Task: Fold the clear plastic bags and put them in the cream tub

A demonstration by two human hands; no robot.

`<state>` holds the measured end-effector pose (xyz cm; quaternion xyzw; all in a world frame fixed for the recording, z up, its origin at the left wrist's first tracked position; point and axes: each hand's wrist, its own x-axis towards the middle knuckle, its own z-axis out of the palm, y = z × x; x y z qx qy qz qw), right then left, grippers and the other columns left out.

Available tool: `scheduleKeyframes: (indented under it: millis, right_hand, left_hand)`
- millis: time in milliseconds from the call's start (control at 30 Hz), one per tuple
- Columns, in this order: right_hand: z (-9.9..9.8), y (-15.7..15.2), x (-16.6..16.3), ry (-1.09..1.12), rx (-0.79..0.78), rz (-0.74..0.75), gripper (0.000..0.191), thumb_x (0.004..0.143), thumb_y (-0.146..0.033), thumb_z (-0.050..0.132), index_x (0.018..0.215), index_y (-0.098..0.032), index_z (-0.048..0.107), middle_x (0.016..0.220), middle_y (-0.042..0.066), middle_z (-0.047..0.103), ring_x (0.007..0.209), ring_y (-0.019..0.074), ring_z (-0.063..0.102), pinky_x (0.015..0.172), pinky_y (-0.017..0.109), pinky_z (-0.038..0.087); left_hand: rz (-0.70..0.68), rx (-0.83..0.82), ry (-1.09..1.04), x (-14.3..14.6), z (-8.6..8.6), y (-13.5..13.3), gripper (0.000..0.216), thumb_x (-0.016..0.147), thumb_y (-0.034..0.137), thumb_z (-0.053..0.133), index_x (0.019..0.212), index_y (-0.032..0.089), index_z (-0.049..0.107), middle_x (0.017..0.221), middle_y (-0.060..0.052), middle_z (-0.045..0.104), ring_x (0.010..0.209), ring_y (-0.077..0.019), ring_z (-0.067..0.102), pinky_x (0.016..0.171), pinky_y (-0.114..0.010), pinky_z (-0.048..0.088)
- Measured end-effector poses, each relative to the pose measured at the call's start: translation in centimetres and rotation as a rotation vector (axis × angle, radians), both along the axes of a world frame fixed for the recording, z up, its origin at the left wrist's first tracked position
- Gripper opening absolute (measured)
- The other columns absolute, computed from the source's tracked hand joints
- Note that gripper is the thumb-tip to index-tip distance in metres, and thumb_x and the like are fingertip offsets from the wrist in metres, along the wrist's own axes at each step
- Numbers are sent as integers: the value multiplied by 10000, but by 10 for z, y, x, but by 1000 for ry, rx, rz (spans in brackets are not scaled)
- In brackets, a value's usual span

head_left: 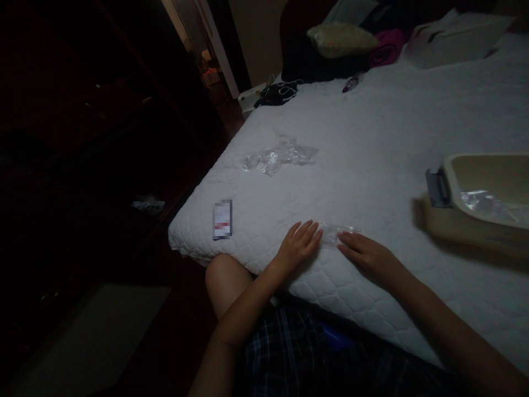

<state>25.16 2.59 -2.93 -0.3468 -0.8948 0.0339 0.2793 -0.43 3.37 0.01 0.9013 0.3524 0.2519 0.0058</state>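
Observation:
A clear plastic bag lies flat near the front edge of the white quilted bed. My left hand rests on its left end, palm down with the fingers stretched out. From the other side, my right hand touches the bag's right part, its fingers extended and lying low on it. Farther back on the bed is a crumpled pile of clear plastic. To the left, a phone lies with its screen blurred out.
A cream plastic bin with a grey handle clip stands at right, with clear plastic inside. At the back are a pale pillow, a rolled magenta cloth and a whitish box. Dark cloth with cords lies at the far corner.

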Motion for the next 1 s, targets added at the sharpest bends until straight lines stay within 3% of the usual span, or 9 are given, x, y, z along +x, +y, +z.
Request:
scheduleKeyframes:
  millis: [167, 333, 467, 533, 600, 667, 767, 900, 1000]
  right_hand:
    - [-3, -1, 2, 93, -107, -55, 386, 831, -71, 441, 1088, -255, 663, 1262, 61, 589, 1199, 226, 513, 963, 460, 464]
    - [-2, 1, 7, 277, -348, -116, 429, 756, -62, 400, 997, -244, 704, 1221, 31, 617, 1167, 213, 542, 1013, 457, 418]
    - [16, 6, 9, 530, -574, -263, 344, 742, -136, 435, 930, -227, 709, 1064, 53, 692, 998, 234, 642, 924, 459, 488]
    - [31, 7, 1, 613, -532, -397, 334, 772, -181, 446, 1003, -209, 685, 1029, 78, 697, 954, 244, 654, 882, 454, 512]
    - [43, 4, -14, 538, -336, -542, 325, 814, -243, 465, 1069, -193, 660, 1086, 102, 672, 1022, 267, 622, 927, 471, 478]
    - [44, -2, -34, 325, -198, -478, 399, 870, -294, 425, 1220, -176, 574, 1245, 128, 588, 1165, 283, 532, 993, 490, 417]
    - [27, -9, -61, 41, -125, -328, 527, 891, -385, 416, 1357, -140, 423, 1404, 166, 427, 1302, 304, 377, 1048, 517, 332]
    - [-5, -12, -74, -93, -90, -346, 589, 876, -485, 428, 1387, -198, 374, 1451, 136, 362, 1346, 309, 288, 1076, 532, 258]
    - [-13, -11, -72, -115, -72, -351, 595, 876, -494, 422, 1388, -193, 373, 1460, 142, 342, 1353, 308, 272, 1085, 525, 240]
  left_hand:
    - [-35, -34, 45, -8, -14, 0, 238, 889, 136, 421, 1041, 139, 604, 1149, -154, 625, 1184, -252, 524, 1008, -486, 401]
    - [-62, -119, 85, -23, -20, -9, 389, 835, 95, 447, 1215, 150, 513, 1295, -161, 532, 1286, -256, 419, 1031, -494, 374]
    - [-50, -137, 145, -22, -18, -14, 458, 816, 98, 457, 1270, 160, 468, 1348, -160, 483, 1315, -265, 376, 1050, -522, 334]
    - [-39, -132, 147, -21, -18, -15, 442, 817, 101, 461, 1254, 158, 485, 1334, -159, 496, 1305, -269, 390, 1049, -522, 335]
    - [-42, -123, 139, -19, -19, -14, 427, 811, 101, 474, 1234, 147, 503, 1322, -162, 506, 1294, -276, 402, 1050, -517, 334]
    - [-41, -126, 110, -19, -20, -14, 413, 810, 103, 485, 1220, 140, 516, 1317, -163, 508, 1287, -274, 409, 1055, -511, 329]
    - [-21, -159, -6, -21, -22, -14, 375, 819, 117, 490, 1187, 158, 545, 1297, -145, 525, 1271, -252, 421, 1053, -497, 337]
    - [44, -247, -238, -21, -21, -10, 311, 814, 113, 465, 1088, 170, 600, 1217, -120, 573, 1183, -217, 499, 991, -426, 424]
    - [115, -182, -245, -15, -17, -6, 358, 810, 126, 468, 1154, 154, 564, 1270, -140, 538, 1237, -239, 453, 1024, -443, 385]
